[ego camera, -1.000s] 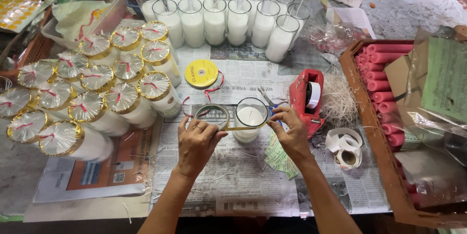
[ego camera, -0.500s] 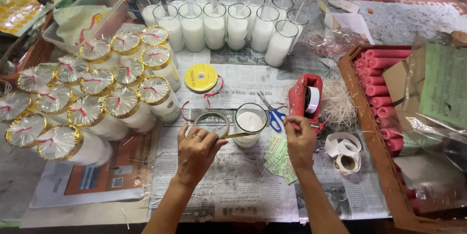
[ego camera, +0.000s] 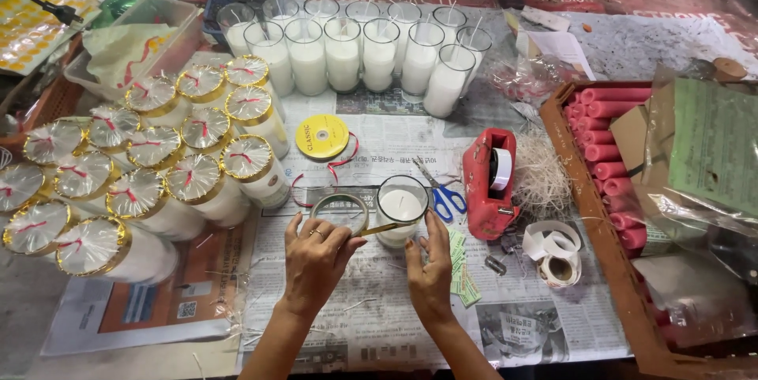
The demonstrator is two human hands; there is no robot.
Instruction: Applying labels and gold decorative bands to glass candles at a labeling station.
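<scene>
My left hand (ego camera: 316,257) grips a roll of gold tape (ego camera: 339,212), and a strip of it runs across to a glass candle jar (ego camera: 401,208) full of white wax. My right hand (ego camera: 430,269) rests against the lower right side of that jar, fingers touching the glass. Both hands are over the newspaper (ego camera: 379,309) near the table's front. Blue-handled scissors (ego camera: 442,194) lie just right of the jar.
Several wrapped candles with gold rims and red ribbon (ego camera: 158,182) crowd the left. Plain wax-filled glasses (ego camera: 355,52) stand in rows at the back. A yellow ribbon spool (ego camera: 322,137), red tape dispenser (ego camera: 489,182), sticker rolls (ego camera: 553,250) and a crate of red rolls (ego camera: 604,143) surround the work spot.
My right hand has dropped from the jar's upper right, near the scissors, to its lower right side. My left hand still holds the gold tape roll by the jar.
</scene>
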